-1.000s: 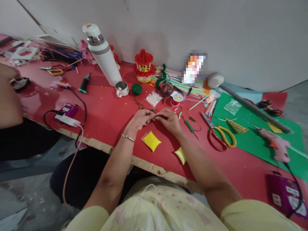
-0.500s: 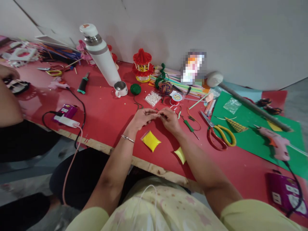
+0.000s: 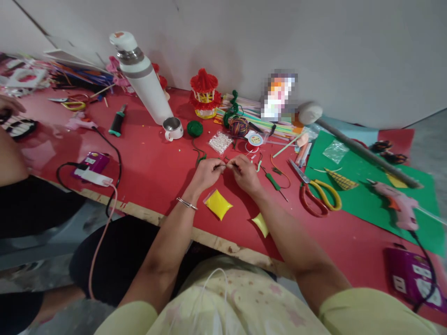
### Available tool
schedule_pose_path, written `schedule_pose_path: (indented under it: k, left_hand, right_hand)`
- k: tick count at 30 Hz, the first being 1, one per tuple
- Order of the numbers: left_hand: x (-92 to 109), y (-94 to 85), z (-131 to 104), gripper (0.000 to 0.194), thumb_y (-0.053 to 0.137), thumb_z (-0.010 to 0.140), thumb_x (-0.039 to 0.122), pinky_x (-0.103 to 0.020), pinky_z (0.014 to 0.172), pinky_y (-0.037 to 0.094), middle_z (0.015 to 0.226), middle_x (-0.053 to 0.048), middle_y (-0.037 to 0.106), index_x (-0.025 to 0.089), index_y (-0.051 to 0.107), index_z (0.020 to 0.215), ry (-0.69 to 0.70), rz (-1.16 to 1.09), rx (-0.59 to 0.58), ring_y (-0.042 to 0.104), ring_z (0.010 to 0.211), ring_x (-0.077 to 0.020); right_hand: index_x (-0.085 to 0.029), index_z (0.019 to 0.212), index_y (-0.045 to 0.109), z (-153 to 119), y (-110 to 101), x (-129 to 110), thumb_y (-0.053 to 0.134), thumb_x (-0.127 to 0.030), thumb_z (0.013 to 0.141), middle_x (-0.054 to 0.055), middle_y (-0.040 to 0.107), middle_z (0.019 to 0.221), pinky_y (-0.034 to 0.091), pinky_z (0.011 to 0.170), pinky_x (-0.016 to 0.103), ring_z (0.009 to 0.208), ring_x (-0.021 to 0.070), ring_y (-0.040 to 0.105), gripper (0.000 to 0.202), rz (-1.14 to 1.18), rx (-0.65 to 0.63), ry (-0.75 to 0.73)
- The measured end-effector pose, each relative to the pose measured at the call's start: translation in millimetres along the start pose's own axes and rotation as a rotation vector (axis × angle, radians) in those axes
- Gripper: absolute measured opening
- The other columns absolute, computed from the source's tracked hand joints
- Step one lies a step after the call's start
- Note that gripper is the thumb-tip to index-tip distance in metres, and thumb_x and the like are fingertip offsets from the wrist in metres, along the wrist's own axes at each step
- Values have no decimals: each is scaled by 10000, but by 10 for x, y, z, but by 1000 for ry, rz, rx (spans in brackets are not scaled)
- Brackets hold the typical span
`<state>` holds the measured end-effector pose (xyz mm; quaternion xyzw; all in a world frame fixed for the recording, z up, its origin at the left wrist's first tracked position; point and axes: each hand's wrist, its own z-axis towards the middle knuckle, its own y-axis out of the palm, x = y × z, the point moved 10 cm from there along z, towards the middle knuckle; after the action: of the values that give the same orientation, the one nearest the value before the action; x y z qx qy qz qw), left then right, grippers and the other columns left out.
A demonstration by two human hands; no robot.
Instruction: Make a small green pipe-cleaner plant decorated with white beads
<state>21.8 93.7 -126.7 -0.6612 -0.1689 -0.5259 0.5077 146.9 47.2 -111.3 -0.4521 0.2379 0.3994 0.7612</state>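
Observation:
Both hands meet over the red table (image 3: 146,172), fingertips nearly touching. My left hand (image 3: 208,173) is pinched closed on something thin and dark, too small to name. My right hand (image 3: 243,173) is also pinched closed, and what sits between its fingertips is too small to make out. Just below them lies a bright yellow packet (image 3: 218,204), with a paler yellow packet (image 3: 260,225) by my right forearm. Behind the hands are a bag of white beads (image 3: 220,142), a multicoloured yarn ball (image 3: 239,126) and a red thread spool (image 3: 255,139). A green-handled hook (image 3: 273,181) lies right of them.
A white bottle (image 3: 148,88), a metal cup (image 3: 173,129) and a red lantern-like craft (image 3: 205,93) stand behind. Scissors (image 3: 316,195) and a pink glue gun (image 3: 398,204) lie at the right. Another person's arm (image 3: 12,149) is at the far left.
My left hand's fingers have curled in from a more stretched pose, and a small gap now shows between the hands. The view has shifted slightly.

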Motion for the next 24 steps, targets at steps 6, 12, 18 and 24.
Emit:
schedule_pose_path:
  k: [6, 12, 18, 24]
  left_hand:
    - [75, 124, -14, 259, 518, 927, 254, -247, 650, 372, 667, -1, 594, 177, 569, 684, -1, 6, -76, 524, 676, -137]
    - [69, 190, -16, 296, 499, 955, 297, -256, 647, 375, 674, -6, 607, 180, 579, 696, 11, -19, -118, 534, 657, -141]
    - [76, 158, -19, 262, 546, 927, 269, -245, 673, 400, 681, -9, 630, 172, 613, 693, 34, 1, -84, 563, 685, -141]
    - [-127, 57, 7, 142, 662, 818, 279, -247, 655, 434, 715, -21, 677, 171, 708, 739, -73, -101, 55, 588, 704, -156]
  right_hand:
    - [-218, 902, 608, -18, 20, -14, 429, -376, 1063, 78, 598, 920, 428, 724, 325, 851, 208, 557, 288, -179, -56, 45]
    - [-208, 883, 611, -13, 20, -14, 324, -456, 1088, 84, 608, 903, 338, 620, 322, 764, 196, 536, 431, -348, -59, 45]
    - [-202, 785, 620, -14, 21, 37, 329, -521, 1081, 61, 615, 797, 266, 572, 312, 666, 158, 507, 523, -405, -38, 53]
    - [-215, 861, 691, -11, -26, 61, 384, -513, 1067, 77, 671, 869, 380, 643, 300, 756, 182, 591, 476, -279, -9, 104]
